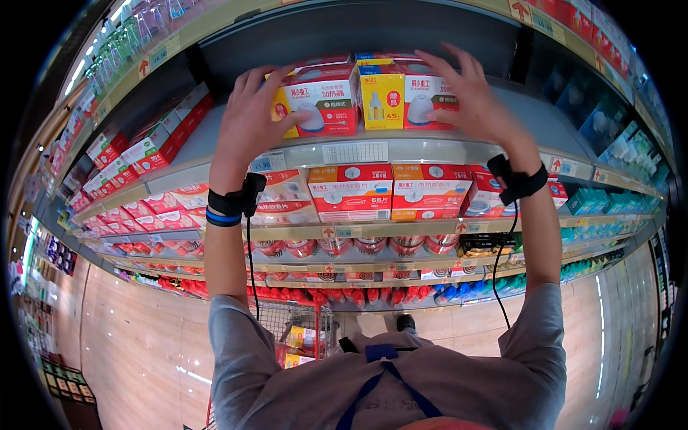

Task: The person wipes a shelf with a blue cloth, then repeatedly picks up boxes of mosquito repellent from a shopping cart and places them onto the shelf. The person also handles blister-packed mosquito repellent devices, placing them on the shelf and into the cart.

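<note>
Two red, white and yellow cartons stand side by side on a grey shelf: a left carton and a right carton. Both have a white domed device printed on the front. My left hand is at the left carton's outer end, thumb across its front and fingers spread toward its top. Around the outer end of the right carton, my right hand has its fingers apart, thumb low in front. Both hands look open, and how firmly they touch the cartons is hard to see. More cartons of this kind show behind.
Below are rows of red-and-white boxes, then round red tubs and hanging red items. Red boxes stand at left, blue-green packs at right. A red-handled wire cart holding yellow-and-red boxes stands beside me on the tiled floor.
</note>
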Tool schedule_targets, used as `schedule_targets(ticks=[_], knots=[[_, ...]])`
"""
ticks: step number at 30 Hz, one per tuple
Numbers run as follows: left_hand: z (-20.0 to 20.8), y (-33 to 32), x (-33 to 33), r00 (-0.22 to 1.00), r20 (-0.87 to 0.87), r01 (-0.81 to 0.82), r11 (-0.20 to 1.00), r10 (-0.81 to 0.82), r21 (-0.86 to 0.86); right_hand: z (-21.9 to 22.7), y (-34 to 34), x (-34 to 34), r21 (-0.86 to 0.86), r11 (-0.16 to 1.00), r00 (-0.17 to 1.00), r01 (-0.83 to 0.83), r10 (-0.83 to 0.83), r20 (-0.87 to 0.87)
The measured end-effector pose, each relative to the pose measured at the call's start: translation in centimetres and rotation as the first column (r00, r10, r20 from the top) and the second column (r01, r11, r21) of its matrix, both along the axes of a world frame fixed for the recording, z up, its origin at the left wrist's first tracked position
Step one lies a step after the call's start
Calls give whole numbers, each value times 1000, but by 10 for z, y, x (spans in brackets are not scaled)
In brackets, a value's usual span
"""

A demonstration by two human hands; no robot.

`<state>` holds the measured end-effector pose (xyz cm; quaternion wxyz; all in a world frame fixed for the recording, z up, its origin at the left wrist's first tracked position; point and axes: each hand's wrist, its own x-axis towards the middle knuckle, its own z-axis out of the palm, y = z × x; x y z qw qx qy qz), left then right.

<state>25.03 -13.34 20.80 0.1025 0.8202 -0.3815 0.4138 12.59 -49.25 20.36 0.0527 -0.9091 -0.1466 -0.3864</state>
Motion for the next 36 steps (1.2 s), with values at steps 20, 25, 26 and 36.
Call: schedule_targets(ticks=[20,25,26,36], knots=[[28,-75,57,936,-352,54,986,5,159,42,-43,80,-18,999,875,-26,14,-483],[24,-78,71,877,-481,61,992,0,110,35,-43,82,-49,998,907,28,-46,-419],[24,-76,75,876,-481,82,991,-21,107,37,-35,75,-41,998,905,51,-63,-421],[-36,-58,-73,965,145,226,973,-218,-39,-75,45,-57,193,794,817,-576,556,152]])
